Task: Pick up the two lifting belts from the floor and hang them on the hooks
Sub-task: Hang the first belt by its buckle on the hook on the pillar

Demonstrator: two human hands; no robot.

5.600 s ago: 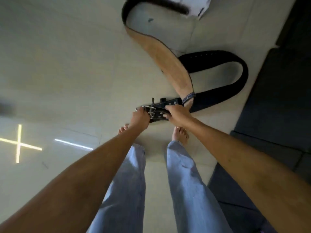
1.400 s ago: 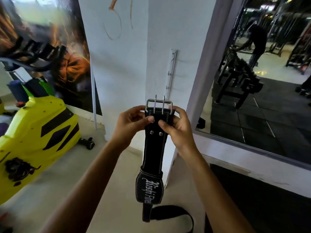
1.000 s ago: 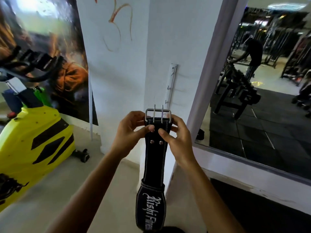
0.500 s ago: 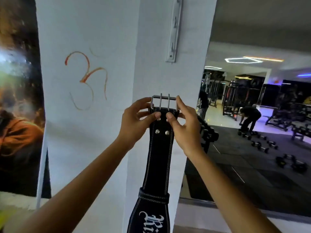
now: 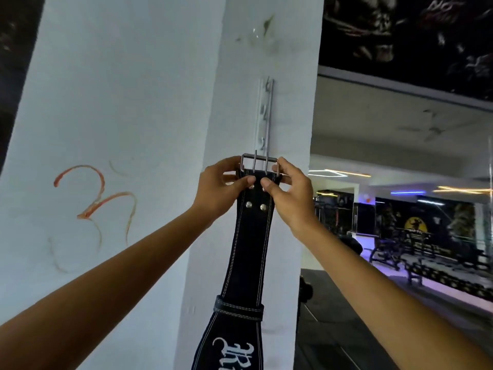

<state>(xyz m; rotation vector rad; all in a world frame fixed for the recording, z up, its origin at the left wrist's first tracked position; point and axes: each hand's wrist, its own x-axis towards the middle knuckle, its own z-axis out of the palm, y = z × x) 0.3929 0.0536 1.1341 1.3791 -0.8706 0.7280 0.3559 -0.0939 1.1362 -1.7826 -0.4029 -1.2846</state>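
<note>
A black lifting belt with white stitching and white lettering hangs straight down from its steel two-prong buckle. My left hand pinches the buckle end from the left and my right hand from the right. The buckle is held up in front of a white pillar, just below the lowest hook of a vertical white hook rail fixed to that pillar. The belt's lower end runs out of view at the bottom. The second belt is not in view.
The white pillar fills the left and middle, with an orange painted symbol on its left face. To the right a gym hall opens with benches and racks on dark flooring. A dark mural spans the upper right.
From the floor, both hands have lifted the belt by its buckle end. Over the last second the buckle has risen to just under the hook rail, and my view has tilted upward.
</note>
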